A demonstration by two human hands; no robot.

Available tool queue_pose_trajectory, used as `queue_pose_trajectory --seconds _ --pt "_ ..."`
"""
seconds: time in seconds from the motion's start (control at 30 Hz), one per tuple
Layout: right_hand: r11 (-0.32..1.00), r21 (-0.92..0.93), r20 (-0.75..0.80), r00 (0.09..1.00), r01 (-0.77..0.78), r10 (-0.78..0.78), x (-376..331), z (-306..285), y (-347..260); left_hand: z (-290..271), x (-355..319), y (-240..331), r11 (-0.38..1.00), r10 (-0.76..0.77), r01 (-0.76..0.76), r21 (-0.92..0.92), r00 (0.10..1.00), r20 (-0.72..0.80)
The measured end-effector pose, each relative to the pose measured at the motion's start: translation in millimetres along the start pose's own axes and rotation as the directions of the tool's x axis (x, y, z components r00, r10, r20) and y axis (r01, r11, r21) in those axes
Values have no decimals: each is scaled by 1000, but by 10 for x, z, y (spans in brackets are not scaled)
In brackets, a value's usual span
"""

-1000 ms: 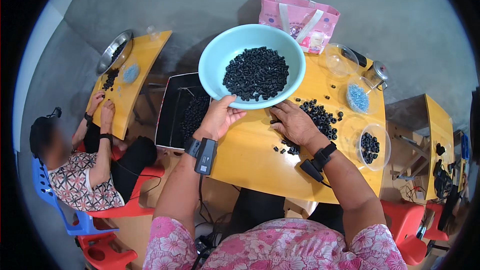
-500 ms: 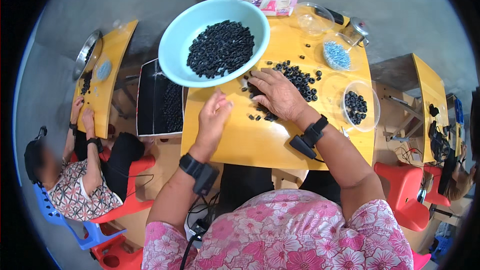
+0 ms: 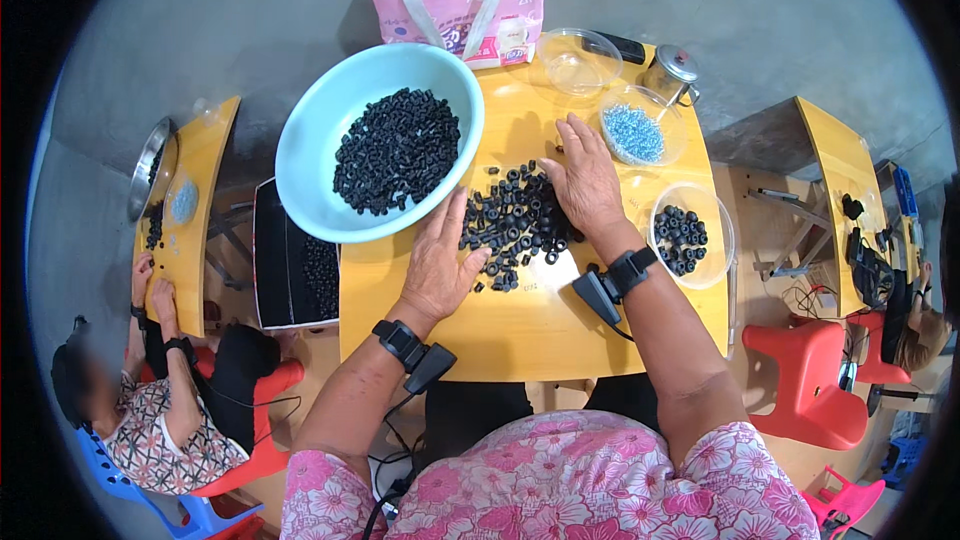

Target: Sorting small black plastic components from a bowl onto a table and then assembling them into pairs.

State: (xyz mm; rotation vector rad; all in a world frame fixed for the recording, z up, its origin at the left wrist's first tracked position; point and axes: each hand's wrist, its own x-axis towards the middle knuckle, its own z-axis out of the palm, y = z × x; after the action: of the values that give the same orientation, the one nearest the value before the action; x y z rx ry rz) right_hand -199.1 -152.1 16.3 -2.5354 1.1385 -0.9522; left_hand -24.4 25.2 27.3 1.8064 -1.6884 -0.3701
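Either side of black pieces (image 3: 515, 208) on table (image 3: 480, 350): left hand (image 3: 438, 265), right hand (image 3: 588, 183), both spread at thumb.

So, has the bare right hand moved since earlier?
Yes: the right hand moved rightward, closer to the round clear plastic tub of light-blue pieces.

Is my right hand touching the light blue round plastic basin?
Apart. The head view shows a strip of yellow tabletop between the right hand's thumb and the basin's near rim.
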Motion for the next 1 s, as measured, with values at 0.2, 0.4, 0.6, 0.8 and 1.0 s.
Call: queue_pose_trajectory --seconds 0.2,0.4,0.6,0.8,1.0 --pt "987 -143 81 993 -69 81 278 72 37 38 73 -22 999 -4 4 -41 1000 2" --pt "997 -77 60 998 3 2 160 115 133 29 103 27 997 2 -2 -78 1000 -8" --pt "986 148 218 975 -78 44 -22 -52 77 14 100 -45 994 11 -11 -111 1000 6" --pt "997 70 95 994 43 -49 -78 -121 129 16 215 -2 997 40 -38 -61 998 38" --pt "998 67 116 993 -22 14 -120 -22 214 115 392 -64 996 87 -86 -7 995 45"
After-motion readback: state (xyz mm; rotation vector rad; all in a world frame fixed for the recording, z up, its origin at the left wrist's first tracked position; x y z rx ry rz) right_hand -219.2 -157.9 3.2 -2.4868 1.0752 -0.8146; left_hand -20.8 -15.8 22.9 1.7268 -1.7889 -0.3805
